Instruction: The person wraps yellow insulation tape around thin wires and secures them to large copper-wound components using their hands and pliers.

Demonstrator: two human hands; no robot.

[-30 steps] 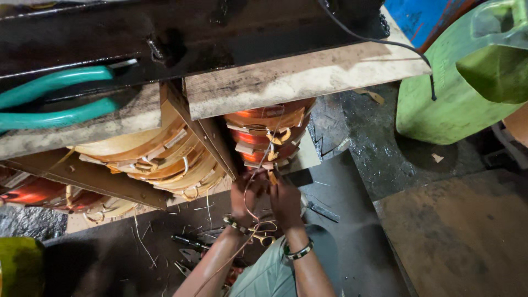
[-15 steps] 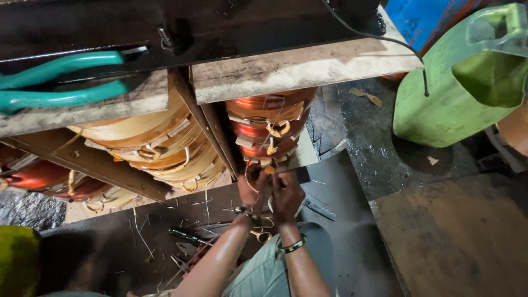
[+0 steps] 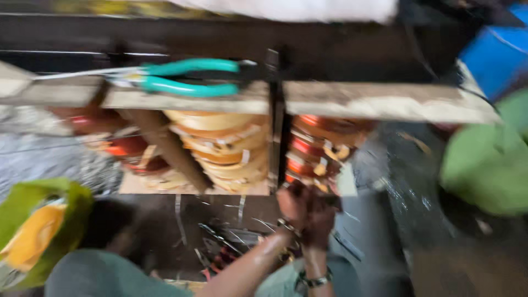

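Both hands are raised together to the foot of the right-hand coil stack (image 3: 314,149), a pile of orange-red wound rings with pale tape tags, which sits under a worn wooden plank (image 3: 379,102) and just right of a dark upright bar (image 3: 275,126). The left hand (image 3: 292,202) is at the lowest rings with its fingers curled in, and the right hand (image 3: 319,220) lies close against it, just below and to the right; the picture is smeared by motion, so whether either hand is pinching a wire end or tape, or only pressing on the stack, cannot be told. A beaded band circles the left wrist and a dark bracelet (image 3: 314,279) the right. Left of the bar stands a second stack of paler tan coils (image 3: 223,148), and further left a third, redder one (image 3: 118,140) is partly hidden behind a slanting wooden strut (image 3: 165,146). On top of the plank lies a pair of pliers with teal handles (image 3: 190,78), jaws pointing left. Below the stacks, on the dark floor between the forearms and the frame, a scatter of small tools and wire offcuts (image 3: 225,245) shows. At the lower left is a green bag (image 3: 41,231) holding something yellow-orange, probably folded material, though too blurred to name. At the right edge sits a green plastic container (image 3: 487,165) whose contents cannot be seen, with a blue one (image 3: 492,52) above it
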